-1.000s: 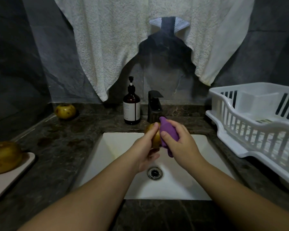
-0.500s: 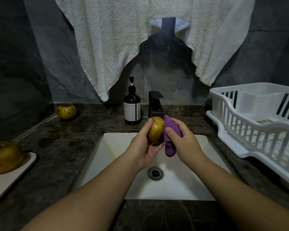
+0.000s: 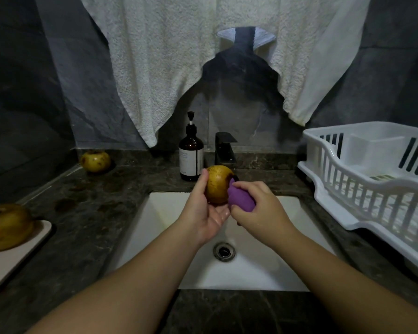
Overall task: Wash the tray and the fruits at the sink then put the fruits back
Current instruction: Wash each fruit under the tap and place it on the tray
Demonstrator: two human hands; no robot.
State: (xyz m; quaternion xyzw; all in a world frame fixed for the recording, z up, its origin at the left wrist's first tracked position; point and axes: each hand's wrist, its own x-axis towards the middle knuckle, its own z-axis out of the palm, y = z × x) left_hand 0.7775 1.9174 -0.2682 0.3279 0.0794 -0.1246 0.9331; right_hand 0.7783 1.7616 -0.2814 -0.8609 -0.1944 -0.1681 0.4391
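Note:
Over the white sink (image 3: 270,268) my left hand (image 3: 203,213) holds a yellow-brown fruit (image 3: 216,186), thumb on its left side and fingers under it. My right hand (image 3: 258,210) grips a purple cloth (image 3: 241,200) and presses it against the fruit's right side. A second fruit (image 3: 95,160) lies on the counter at the back left. A third fruit (image 3: 6,226) sits on the pale tray (image 3: 15,256) at the left edge.
A brown soap pump bottle (image 3: 191,156) and a black faucet (image 3: 225,150) stand behind the sink. A white dish rack (image 3: 372,186) fills the counter on the right. White towels (image 3: 169,59) hang above against the dark wall.
The fruit has turned in my left hand and shows more of its surface. My right hand slid the purple cloth down from the fruit's top to its lower right side.

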